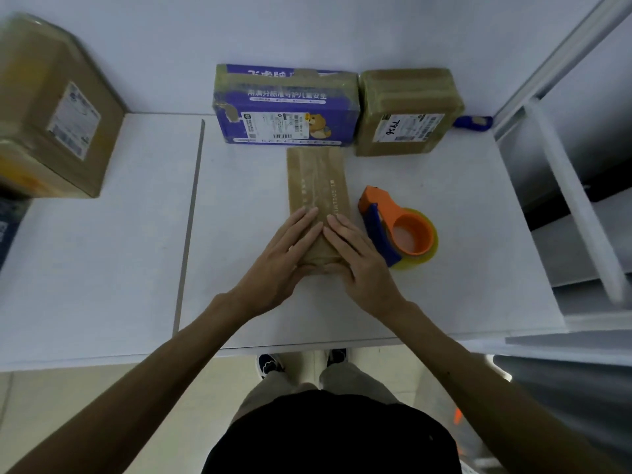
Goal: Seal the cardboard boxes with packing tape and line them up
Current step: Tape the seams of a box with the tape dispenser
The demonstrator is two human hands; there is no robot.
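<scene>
I am pressing left hand (287, 251) and right hand (359, 258) flat, side by side, on the narrow box (316, 179); probably light, stiff, graspable by its long sides

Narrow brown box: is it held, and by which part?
Not gripped: left hand and right hand press flat on the near end of the box.

narrow brown box (318, 181), taped, lying flat, tape dispenser (398, 227) beside
</scene>
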